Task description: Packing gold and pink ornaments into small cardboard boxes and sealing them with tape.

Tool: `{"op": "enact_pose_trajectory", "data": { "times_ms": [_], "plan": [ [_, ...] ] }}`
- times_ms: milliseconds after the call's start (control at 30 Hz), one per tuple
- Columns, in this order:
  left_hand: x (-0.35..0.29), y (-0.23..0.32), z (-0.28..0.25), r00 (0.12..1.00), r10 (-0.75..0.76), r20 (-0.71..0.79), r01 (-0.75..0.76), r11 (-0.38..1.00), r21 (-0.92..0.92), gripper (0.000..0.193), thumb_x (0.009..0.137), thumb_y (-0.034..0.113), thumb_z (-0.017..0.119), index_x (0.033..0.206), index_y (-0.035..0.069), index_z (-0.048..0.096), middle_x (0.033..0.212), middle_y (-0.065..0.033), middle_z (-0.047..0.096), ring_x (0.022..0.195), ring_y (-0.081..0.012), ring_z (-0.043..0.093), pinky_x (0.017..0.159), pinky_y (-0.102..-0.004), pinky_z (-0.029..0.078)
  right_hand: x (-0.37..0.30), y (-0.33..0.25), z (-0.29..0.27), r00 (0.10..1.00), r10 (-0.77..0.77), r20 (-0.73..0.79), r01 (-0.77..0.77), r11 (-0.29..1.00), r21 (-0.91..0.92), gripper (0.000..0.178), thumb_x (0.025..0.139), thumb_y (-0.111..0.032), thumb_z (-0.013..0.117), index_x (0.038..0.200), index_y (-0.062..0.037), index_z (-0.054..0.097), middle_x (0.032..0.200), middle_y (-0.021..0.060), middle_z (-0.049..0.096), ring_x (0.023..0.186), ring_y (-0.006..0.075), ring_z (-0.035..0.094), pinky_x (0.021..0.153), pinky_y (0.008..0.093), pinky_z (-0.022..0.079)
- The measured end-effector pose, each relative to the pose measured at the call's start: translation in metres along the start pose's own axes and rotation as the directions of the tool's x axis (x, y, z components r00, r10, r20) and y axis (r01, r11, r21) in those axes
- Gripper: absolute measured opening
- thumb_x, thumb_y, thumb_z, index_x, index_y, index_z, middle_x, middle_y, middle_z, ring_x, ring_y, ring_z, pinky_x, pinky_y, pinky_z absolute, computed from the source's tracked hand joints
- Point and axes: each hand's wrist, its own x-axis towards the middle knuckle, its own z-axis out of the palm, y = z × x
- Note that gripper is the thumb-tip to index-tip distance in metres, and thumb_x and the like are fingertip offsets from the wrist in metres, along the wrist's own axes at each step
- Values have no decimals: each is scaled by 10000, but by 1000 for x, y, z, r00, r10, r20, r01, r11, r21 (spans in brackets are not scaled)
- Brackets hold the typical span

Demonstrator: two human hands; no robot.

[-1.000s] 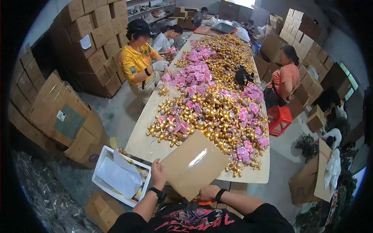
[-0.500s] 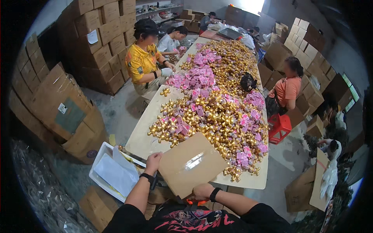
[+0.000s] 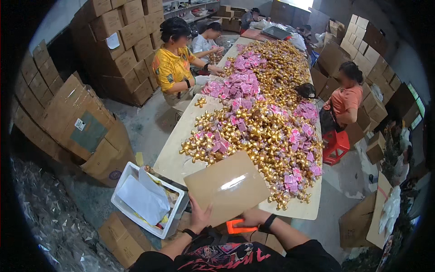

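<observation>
A closed brown cardboard box with shiny clear tape across its top is tilted in front of me at the table's near end. My left hand is closed on its lower left edge, thumb lying against the face. Beside the box's lower right edge, my right hand grips a bright orange tool; its kind is unclear because the hand and box hide part of it. Just beyond the box, a heap of gold, shiny knobbly pieces mixed with pink cards covers much of the long table.
Left of the table's near end stands a white foam bin with papers. A person in yellow works at the left side; another in orange is at the right near a red stool. Stacked cartons line the left.
My left hand has slid from the box's upper left corner down to its lower left edge. More of the orange tool shows in my right hand. The person in yellow reaches farther over the pile.
</observation>
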Motion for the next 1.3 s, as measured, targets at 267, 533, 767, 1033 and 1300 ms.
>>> {"op": "enact_pose_trajectory", "data": {
  "times_ms": [267, 533, 767, 1033, 1300],
  "plan": [
    [78, 7, -73, 975, -53, 218, 34, 996, 88, 999, 748, 187, 783, 1487, -19, 144, 1298, -263, 534, 1175, -358, 558, 961, -374, 455, -62, -37, -124, 952, 301, -55, -236, 837, 494, 562, 874, -544, 610, 1003, 0, 673, 820, 149, 681, 755, 234, 667, 694, 357, 522],
    [74, 21, -89, 982, -85, 168, 58, 985, 161, 488, 815, 296, 703, 1181, 12, 550, 1061, -217, 652, 992, -363, 626, 851, -410, 488, 27, 7, -128, 511, 302, -805, 65, 920, 387, 458, 901, -387, 639, 1105, 17, 569, 916, 202, 677, 848, 344, 669, 732, 402, 523],
    [-18, -54, -93, 985, -173, -25, 175, 971, 164, 509, 873, 423, 640, 1159, 6, 579, 1015, -243, 656, 965, -401, 629, 812, -458, 483, 74, 47, -94, 806, 256, -534, -248, 965, 89, 438, 877, -338, 621, 1064, 47, 530, 953, 280, 643, 918, 425, 627, 788, 486, 499],
    [-35, -103, -84, 951, -304, -52, 299, 951, -84, 427, 917, 390, 636, 922, -36, 670, 786, -148, 687, 720, -234, 639, 670, -357, 488, 70, 62, -57, 670, 397, -627, -329, 916, 228, 481, 897, -409, 591, 1050, 38, 500, 852, 257, 653, 808, 419, 642, 720, 494, 509],
    [46, -74, -82, 980, -200, -22, 196, 974, -115, 342, 870, 293, 699, 923, -44, 687, 809, -133, 706, 738, -186, 659, 673, -323, 502, 35, 65, -44, 502, 599, -624, -396, 801, 450, 545, 895, -446, 579, 1111, 50, 516, 911, 275, 660, 840, 431, 649, 736, 499, 515]
  ]
}}
